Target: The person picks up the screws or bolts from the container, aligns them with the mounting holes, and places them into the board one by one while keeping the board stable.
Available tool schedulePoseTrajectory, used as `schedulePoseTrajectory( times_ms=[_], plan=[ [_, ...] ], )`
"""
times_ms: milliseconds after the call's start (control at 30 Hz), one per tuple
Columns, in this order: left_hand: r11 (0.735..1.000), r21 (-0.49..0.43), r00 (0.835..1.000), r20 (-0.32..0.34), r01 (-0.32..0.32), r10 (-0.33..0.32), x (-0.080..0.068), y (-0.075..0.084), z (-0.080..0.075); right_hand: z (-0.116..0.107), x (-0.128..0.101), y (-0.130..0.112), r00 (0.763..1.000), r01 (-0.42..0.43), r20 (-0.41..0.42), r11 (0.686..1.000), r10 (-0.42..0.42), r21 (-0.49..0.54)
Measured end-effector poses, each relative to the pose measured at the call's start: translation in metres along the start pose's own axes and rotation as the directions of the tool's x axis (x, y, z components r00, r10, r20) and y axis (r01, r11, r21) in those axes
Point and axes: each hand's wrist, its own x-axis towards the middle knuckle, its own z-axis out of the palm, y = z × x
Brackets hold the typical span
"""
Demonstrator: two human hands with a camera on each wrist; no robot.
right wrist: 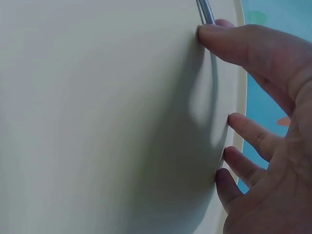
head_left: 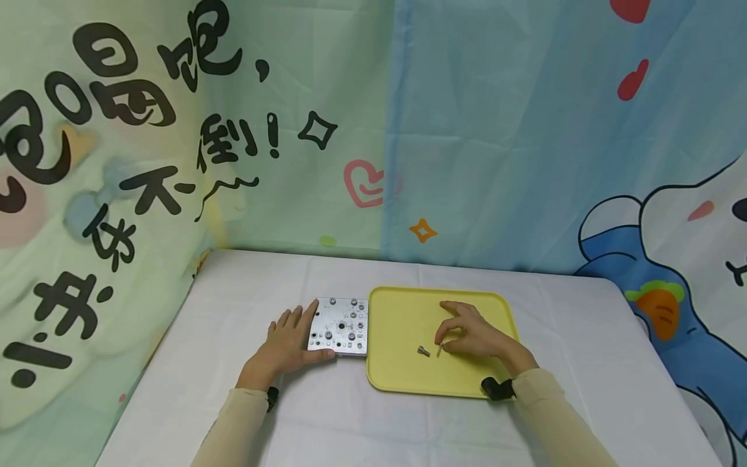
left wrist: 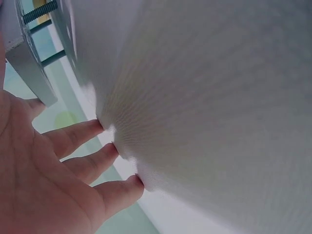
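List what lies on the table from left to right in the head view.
left hand → metal plate → yellow tray, on it loose bolt → bolt pinched by right hand → right hand.

Staged recording booth, cartoon-print cloth backdrops (head_left: pixel 233 130), white-draped table (head_left: pixel 408 428)

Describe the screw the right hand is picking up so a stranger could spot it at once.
Find the yellow tray on the white table. Two small metal screws lie near its middle. The one meant is pinched by the right hand; its neighbour, just to the left, lies untouched.
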Motion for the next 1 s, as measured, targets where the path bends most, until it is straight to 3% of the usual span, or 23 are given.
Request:
schedulePoseTrajectory(
  times_ms=[333, 567, 800, 1000],
  plan=[
    [1.0, 0.003, 1.0, 0.003, -0.003, 0.002, 0.0, 0.001, -0.001, 0.002, -0.002, 0.001, 0.999, -0.009, -0.05, 1.0, 0.009, 0.004],
    [1.0, 0.004, 1.0, 0.005, -0.004, 0.004, 0.0, 0.001, 0.0, 0.002, -0.002, 0.001, 0.996, -0.058, -0.066, 0.998, 0.059, 0.018],
    [1.0, 0.004, 1.0, 0.009, -0.009, 0.009, 0.0, 0.001, -0.001, 0.002, 0.001, -0.002, 0.988, -0.071, -0.135, 0.996, 0.079, 0.059],
    [1.0, 0.012, 1.0, 0.006, -0.014, 0.014, 0.0, 0.0, -0.001, 0.007, 0.007, -0.01, 0.978, -0.068, -0.196, 0.997, 0.073, 0.033]
  ],
)
